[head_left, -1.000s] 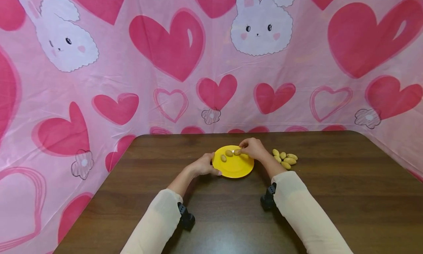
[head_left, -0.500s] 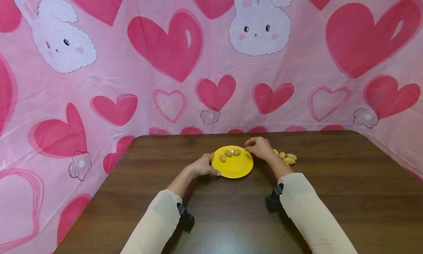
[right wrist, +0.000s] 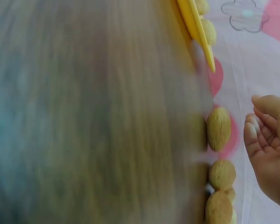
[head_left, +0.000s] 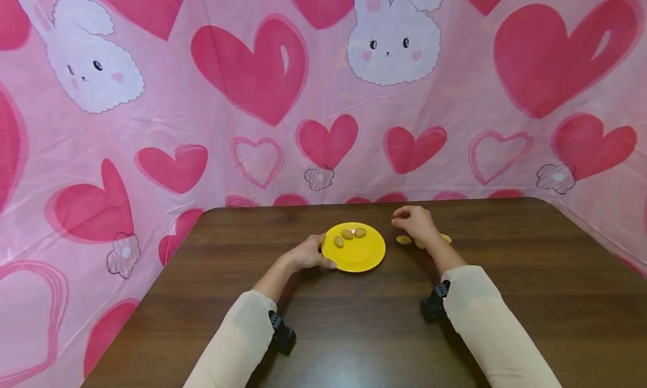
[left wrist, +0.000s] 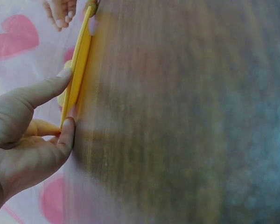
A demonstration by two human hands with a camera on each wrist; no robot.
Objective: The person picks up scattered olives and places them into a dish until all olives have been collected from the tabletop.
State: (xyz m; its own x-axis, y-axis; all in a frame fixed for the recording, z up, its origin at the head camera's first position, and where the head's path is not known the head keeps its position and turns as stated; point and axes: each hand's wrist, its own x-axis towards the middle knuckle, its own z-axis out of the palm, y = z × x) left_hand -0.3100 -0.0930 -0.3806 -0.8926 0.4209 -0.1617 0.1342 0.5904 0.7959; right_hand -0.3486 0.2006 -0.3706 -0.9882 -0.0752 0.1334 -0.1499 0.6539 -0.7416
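Note:
In the head view, my left hand (head_left: 305,253) grips the left rim of a yellow plate (head_left: 356,260). The left wrist view shows its thumb on the upper face and fingers at the underside of the plate's edge (left wrist: 81,65). Three oval, yellow-brown, nut-like pieces (head_left: 346,234) lie toward the plate's far left. My right hand (head_left: 417,222) hovers right of the plate, fingers loosely bent, nothing between them. Beneath it sits a nut-like piece (head_left: 403,240), with others partly hidden by the wrist. In the right wrist view, these pieces (right wrist: 219,129) have a grainy, brownish surface.
A dark brown wooden table (head_left: 349,332) carries everything. Behind it hangs a pink cloth (head_left: 217,118) printed with hearts and rabbits. Each forearm bears a black wrist camera (head_left: 283,334) at the cuff of a cream sleeve (head_left: 485,315).
My right hand has left a piece on the plate and moved right, over the loose pieces. The left hand keeps its grip; the plate stays in place.

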